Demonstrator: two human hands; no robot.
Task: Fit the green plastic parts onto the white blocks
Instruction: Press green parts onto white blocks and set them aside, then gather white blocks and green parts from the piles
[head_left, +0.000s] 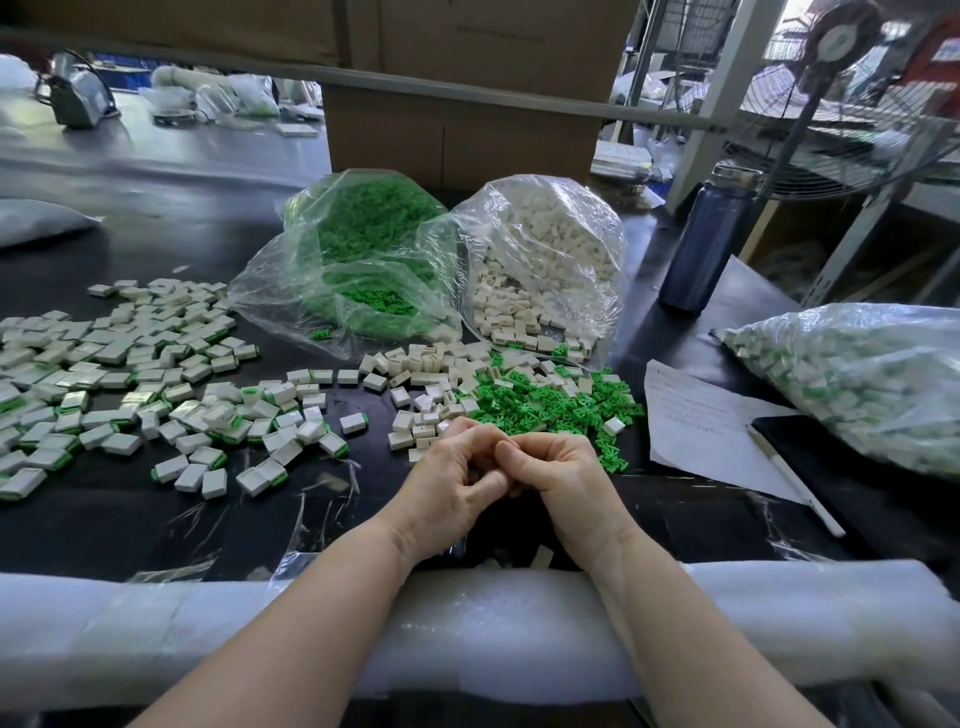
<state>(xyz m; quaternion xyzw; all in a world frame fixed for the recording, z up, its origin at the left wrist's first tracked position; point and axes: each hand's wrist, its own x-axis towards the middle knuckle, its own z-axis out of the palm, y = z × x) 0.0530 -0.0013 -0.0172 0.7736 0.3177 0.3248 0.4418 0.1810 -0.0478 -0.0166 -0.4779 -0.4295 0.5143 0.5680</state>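
- The left hand (457, 480) and right hand (556, 470) meet over the black table (156, 519), fingers curled and knuckles touching; whatever they pinch between them is hidden, so I cannot tell what each one holds
- Just beyond the hands lies a loose heap of green parts (545, 405); mixed into its left side and spreading left are bare white blocks (415, 364)
- Further left, a wide scatter of finished blocks (104, 374), white with a green edge showing
- Behind the heaps, two clear bags lie open toward the hands; the green bag (363, 249) on the left, the white bag (545, 249) on the right, touching each other
- At the right edge a sealed bag (857, 379) of finished pieces; beside it a paper (701, 421) with a pen (795, 478) across it
- A blue bottle (711, 244) stands upright behind the paper
- White foam (519, 634) pads the near table edge under both forearms
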